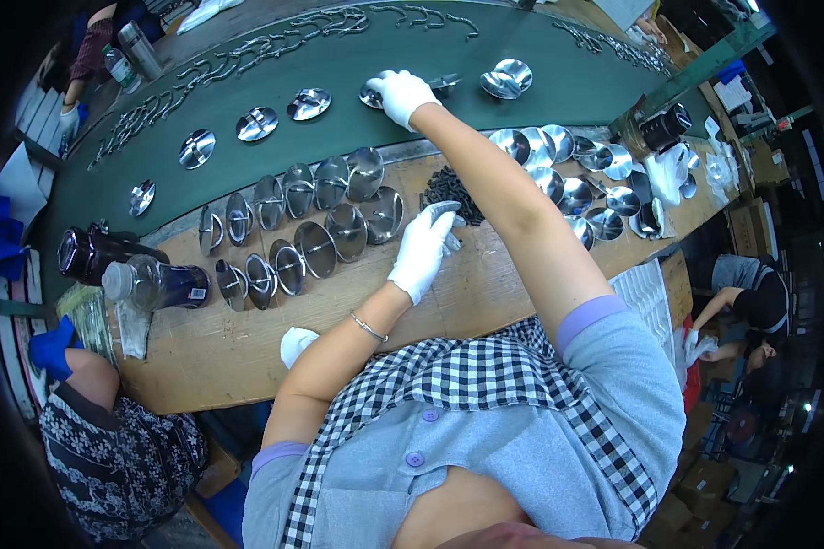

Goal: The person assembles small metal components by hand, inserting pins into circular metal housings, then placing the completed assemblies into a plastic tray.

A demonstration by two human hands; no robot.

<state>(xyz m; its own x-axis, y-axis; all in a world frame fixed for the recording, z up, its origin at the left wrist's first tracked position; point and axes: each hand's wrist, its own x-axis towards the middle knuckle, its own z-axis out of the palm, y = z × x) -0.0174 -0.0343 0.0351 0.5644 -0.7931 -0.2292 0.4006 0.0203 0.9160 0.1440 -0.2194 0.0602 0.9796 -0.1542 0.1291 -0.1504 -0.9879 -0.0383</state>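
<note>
My right hand (401, 99), in a white glove, reaches out over the green belt (339, 133). Its fingers are closed at the edge of a shiny round metal disc (370, 95), which they partly cover. Next to it on the belt lies another metal piece (446, 82). My left hand (421, 253), also gloved in white, is over the wooden bench beside a heap of small black pieces (450, 190). Its fingers are curled together, with greyish fingertips; what they hold, if anything, cannot be made out. Several upright metal discs (346, 232) stand in two rows to its left.
More shiny discs (575, 196) stand on the bench (183, 357) at right. Other discs (257, 123) and rows of bent metal pieces (275, 41) lie along the belt. Jars (160, 282) stand at left, a dark container (666, 128) at right. Other people (110, 448) are nearby.
</note>
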